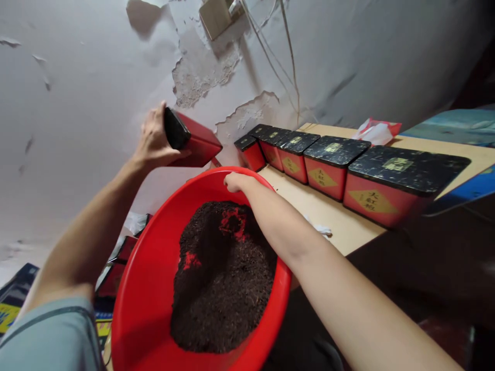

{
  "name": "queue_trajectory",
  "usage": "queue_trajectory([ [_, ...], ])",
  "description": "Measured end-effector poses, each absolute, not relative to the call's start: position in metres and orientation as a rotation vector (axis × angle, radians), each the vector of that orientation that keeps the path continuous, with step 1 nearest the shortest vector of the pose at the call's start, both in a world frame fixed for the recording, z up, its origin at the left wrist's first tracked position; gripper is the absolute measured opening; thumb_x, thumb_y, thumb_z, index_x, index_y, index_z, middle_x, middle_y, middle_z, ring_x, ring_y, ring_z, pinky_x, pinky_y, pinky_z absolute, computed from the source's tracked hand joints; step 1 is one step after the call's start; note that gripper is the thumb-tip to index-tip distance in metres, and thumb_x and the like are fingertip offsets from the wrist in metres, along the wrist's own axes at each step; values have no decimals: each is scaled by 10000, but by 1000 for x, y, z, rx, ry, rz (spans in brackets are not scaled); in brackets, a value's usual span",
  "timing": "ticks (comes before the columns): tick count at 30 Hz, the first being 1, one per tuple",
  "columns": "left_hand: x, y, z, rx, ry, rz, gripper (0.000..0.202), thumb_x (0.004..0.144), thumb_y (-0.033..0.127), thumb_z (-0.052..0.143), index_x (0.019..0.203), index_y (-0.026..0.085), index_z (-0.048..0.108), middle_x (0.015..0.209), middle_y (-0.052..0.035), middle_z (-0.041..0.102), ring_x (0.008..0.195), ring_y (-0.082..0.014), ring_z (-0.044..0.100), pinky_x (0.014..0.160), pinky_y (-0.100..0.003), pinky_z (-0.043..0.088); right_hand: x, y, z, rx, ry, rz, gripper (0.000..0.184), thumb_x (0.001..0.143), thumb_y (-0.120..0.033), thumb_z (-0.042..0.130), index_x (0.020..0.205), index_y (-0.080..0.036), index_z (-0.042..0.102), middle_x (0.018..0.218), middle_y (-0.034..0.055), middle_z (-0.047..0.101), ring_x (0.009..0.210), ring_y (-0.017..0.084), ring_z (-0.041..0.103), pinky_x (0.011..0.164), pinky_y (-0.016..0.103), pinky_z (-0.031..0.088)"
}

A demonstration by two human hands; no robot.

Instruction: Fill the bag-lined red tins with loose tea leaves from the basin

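Observation:
My left hand [152,136] grips a red tea tin [197,139] by its black end, raised and tilted above the far left rim of a red plastic basin [145,288]. The tin's far end points down to the right, and its mouth is not visible. Loose dark tea leaves [228,288] cover much of the basin's bottom, with bare red patches showing through. Closed fingers of my right hand [234,182] are just inside the far rim, close below the tin; what they hold, if anything, is hidden. My right forearm crosses over the basin's right side.
Several red tea tins with black lids [333,159] stand in a row on a pale wooden table [340,229] at right. Behind them lies a red and white plastic bag [379,131]. More red tins [112,278] are left of the basin. A peeling wall [96,77] rises behind.

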State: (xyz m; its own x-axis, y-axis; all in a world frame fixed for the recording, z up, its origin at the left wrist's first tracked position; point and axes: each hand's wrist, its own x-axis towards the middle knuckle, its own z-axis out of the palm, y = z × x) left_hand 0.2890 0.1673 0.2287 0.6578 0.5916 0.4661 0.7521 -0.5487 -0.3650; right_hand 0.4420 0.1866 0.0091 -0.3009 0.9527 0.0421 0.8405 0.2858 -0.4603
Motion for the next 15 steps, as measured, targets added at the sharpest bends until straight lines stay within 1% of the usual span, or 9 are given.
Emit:
queue_trajectory([
  [2, 316, 179, 230, -2477, -854, -221, 1116, 710, 502, 833, 1603, 156, 260, 1576, -156, 381, 1500, -428, 345, 1255, -545, 233, 442, 181, 15, -1618, -2293, 443, 291, 965, -303, 699, 1219, -161, 711, 1319, 126, 674, 1212, 281, 639, 1052, 439, 527],
  [3, 329, 185, 225, -2544, -806, -157, 1088, 712, 502, 822, 1591, 147, 290, 1564, -163, 385, 1498, -444, 347, 1248, -567, 227, 442, 177, 20, -1591, -2306, 399, 248, 955, -258, 695, 1175, -151, 740, 1313, 138, 690, 1243, 301, 628, 1088, 429, 496],
  [4, 342, 191, 218, -2617, -785, -120, 1049, 710, 498, 815, 1571, 144, 331, 1546, -164, 395, 1492, -455, 356, 1239, -583, 236, 440, 172, 26, -1559, -2314, 355, 225, 957, -236, 675, 1143, -142, 762, 1311, 152, 701, 1267, 318, 619, 1112, 420, 469],
  [5, 354, 197, 210, -2690, -774, -106, 1012, 704, 486, 812, 1548, 144, 370, 1529, -162, 407, 1484, -460, 370, 1232, -584, 255, 437, 167, 34, -1523, -2322, 314, 234, 970, -248, 649, 1132, -134, 773, 1305, 167, 709, 1274, 328, 620, 1114, 418, 460],
  [7, 372, 208, 190, -2805, -733, -79, 982, 671, 420, 831, 1518, 153, 413, 1521, -162, 423, 1471, -442, 396, 1230, -533, 306, 427, 155, 56, -1442, -2357, 250, 310, 1014, -341, 588, 1138, -131, 779, 1262, 183, 727, 1226, 331, 652, 1070, 435, 485],
  [9, 386, 215, 170, -2854, -652, -9, 1023, 617, 315, 853, 1525, 165, 407, 1546, -168, 421, 1469, -413, 402, 1228, -461, 352, 412, 139, 81, -1360, -2416, 210, 349, 1011, -413, 592, 1109, -141, 787, 1172, 170, 757, 1137, 322, 689, 1016, 439, 512],
  [12, 403, 224, 146, -2828, -556, 159, 1088, 593, 185, 821, 1572, 171, 346, 1592, -177, 398, 1480, -386, 395, 1216, -422, 402, 406, 104, 108, -1303, -2444, 200, 299, 942, -445, 692, 986, -168, 794, 1017, 101, 779, 1008, 282, 708, 957, 392, 528],
  [14, 415, 229, 132, -2811, -520, 240, 1077, 627, 147, 778, 1599, 178, 314, 1615, -176, 386, 1490, -369, 396, 1213, -421, 417, 423, 78, 108, -1335, -2321, 268, 299, 881, -462, 751, 839, -166, 769, 820, 68, 749, 851, 249, 700, 825, 345, 541],
  [15, 422, 232, 125, -2820, -506, 261, 1052, 652, 136, 755, 1605, 179, 312, 1622, -174, 385, 1493, -357, 401, 1211, -416, 422, 437, 67, 101, -1320, -2209, 318, 263, 843, -423, 788, 789, -169, 748, 740, 47, 720, 763, 222, 680, 757, 320, 527],
])
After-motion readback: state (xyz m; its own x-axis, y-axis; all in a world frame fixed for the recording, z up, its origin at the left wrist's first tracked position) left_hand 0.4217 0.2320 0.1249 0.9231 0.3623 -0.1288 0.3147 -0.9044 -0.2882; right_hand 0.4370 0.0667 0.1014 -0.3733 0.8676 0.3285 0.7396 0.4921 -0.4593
